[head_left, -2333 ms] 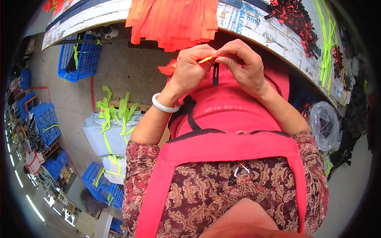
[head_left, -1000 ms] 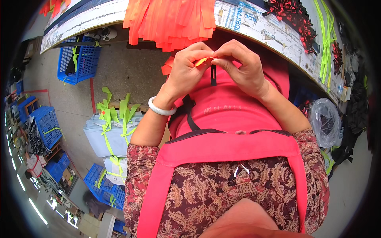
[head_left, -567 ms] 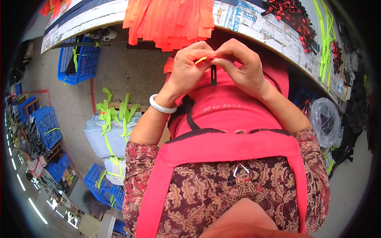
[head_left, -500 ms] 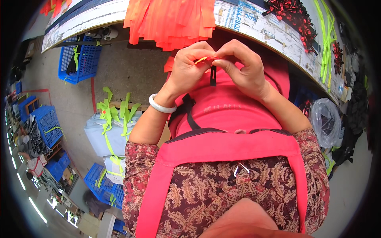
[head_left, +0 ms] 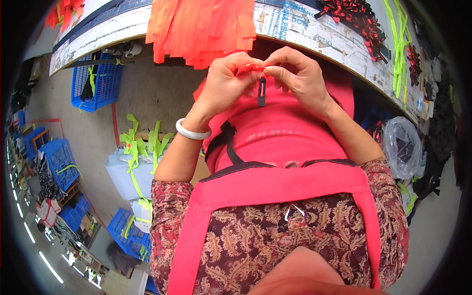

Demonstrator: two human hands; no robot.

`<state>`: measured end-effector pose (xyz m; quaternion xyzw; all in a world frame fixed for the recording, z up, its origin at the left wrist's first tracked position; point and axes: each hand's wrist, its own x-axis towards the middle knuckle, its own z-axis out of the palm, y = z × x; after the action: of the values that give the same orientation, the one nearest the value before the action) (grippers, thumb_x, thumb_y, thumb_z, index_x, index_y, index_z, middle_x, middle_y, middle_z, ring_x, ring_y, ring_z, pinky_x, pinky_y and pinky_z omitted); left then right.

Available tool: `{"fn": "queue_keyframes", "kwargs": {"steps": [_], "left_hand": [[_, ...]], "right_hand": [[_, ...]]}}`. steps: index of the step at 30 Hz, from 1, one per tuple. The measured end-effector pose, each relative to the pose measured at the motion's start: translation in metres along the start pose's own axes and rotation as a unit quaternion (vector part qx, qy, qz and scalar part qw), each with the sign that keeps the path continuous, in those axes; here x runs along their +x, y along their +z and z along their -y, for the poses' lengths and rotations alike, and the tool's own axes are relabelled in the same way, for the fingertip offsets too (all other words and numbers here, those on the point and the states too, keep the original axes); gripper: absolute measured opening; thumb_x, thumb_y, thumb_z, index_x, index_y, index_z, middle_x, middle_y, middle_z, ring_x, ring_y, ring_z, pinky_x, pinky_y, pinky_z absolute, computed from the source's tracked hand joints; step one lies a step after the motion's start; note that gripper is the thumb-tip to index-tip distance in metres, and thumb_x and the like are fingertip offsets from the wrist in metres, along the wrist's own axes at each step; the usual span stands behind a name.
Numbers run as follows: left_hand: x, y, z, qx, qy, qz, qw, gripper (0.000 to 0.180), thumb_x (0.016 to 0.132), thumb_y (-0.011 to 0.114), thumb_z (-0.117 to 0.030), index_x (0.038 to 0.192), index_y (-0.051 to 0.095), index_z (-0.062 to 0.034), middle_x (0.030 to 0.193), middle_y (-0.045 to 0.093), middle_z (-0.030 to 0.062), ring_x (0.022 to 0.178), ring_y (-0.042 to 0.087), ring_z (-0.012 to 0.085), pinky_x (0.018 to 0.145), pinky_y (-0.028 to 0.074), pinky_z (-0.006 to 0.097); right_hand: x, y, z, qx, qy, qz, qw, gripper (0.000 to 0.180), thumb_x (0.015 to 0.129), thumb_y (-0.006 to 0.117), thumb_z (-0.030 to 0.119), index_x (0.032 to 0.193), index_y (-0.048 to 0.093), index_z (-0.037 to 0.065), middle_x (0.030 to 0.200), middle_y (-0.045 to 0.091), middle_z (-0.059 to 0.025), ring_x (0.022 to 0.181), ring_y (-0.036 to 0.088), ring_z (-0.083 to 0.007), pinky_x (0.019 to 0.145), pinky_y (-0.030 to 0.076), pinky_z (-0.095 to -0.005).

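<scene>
Both my hands meet above my lap, fingertips almost touching. My left hand (head_left: 227, 81), with a white bangle on the wrist, pinches a bright orange-red ribbon strip (head_left: 253, 68). Thumb and forefinger of my right hand (head_left: 301, 78) close on the other side of it. Just below the fingertips hangs a small black slotted buckle-like piece (head_left: 262, 92); my fingers hide how it joins the strip. Beyond my hands, a thick bundle of orange strips (head_left: 199, 32) drapes over the table's near edge.
The worn white table (head_left: 324, 44) carries red-and-black ribbon clusters (head_left: 354, 22) and lime-green strips (head_left: 399, 49). Blue crates (head_left: 98, 81) stand on the floor at left, near a pale wrapped stack (head_left: 130, 169). A clear plastic bag (head_left: 402, 147) hangs at right.
My hands have shifted slightly left, still pinching. More of the orange-red strip shows between the fingers, and the black piece's slot now faces up more plainly.
</scene>
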<state>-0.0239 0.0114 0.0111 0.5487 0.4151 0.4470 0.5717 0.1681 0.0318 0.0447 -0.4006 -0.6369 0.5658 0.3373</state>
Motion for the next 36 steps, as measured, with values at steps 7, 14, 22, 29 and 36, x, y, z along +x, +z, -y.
{"fn": "queue_keyframes", "kwargs": {"steps": [7,14,22,29,36], "left_hand": [[0.023,0.04,0.033,-0.371,-0.278,0.033,0.885,0.017,0.093,0.059,-0.009,0.097,0.062,0.0074,0.087,0.067,0.0158,0.073,0.068,0.0191,0.065,0.059,0.029],[0.057,0.065,0.073,-0.511,-0.314,0.031,0.8,0.018,0.098,0.052,-0.012,0.105,0.055,0.0046,0.088,0.063,0.0108,0.073,0.064,0.0163,0.066,0.058,0.025],[0.076,0.083,0.094,-0.638,-0.334,0.004,0.694,0.016,0.097,0.046,-0.003,0.111,0.049,0.0049,0.098,0.06,0.0129,0.078,0.062,0.0179,0.065,0.055,0.023],[0.079,0.081,0.097,-0.683,-0.302,0.007,0.665,0.016,0.095,0.045,0.0,0.11,0.049,0.0029,0.096,0.058,0.011,0.074,0.057,0.0163,0.061,0.048,0.023],[0.057,0.07,0.038,-0.29,-0.147,-0.105,0.94,0.016,0.091,0.065,-0.011,0.099,0.066,0.0034,0.071,0.064,0.0027,0.051,0.053,0.0066,0.044,0.041,0.019]], "right_hand": [[-0.01,-0.032,-0.035,0.082,0.176,-0.079,0.978,0.014,0.092,0.065,0.018,0.091,0.065,0.004,0.073,0.063,0.0012,0.059,0.053,-0.0018,0.052,0.044,-0.0179],[0.004,-0.057,-0.043,-0.069,0.153,-0.112,0.979,0.016,0.092,0.062,0.016,0.085,0.061,0.002,0.065,0.061,-0.0025,0.055,0.055,-0.007,0.051,0.044,-0.0218],[0.015,-0.051,-0.061,-0.312,0.04,-0.168,0.934,0.016,0.092,0.06,0.016,0.085,0.058,0.001,0.064,0.063,-0.0141,0.056,0.064,-0.0227,0.051,0.048,-0.0336],[0.022,-0.041,-0.069,-0.414,-0.002,-0.19,0.89,0.016,0.091,0.059,0.02,0.085,0.055,0.005,0.065,0.064,-0.0156,0.061,0.064,-0.0356,0.055,0.051,-0.0426],[-0.004,-0.066,-0.034,-0.017,0.129,-0.127,0.983,0.029,0.09,0.068,0.029,0.092,0.064,0.001,0.081,0.064,-0.001,0.066,0.057,-0.0057,0.061,0.047,-0.0188]]}}
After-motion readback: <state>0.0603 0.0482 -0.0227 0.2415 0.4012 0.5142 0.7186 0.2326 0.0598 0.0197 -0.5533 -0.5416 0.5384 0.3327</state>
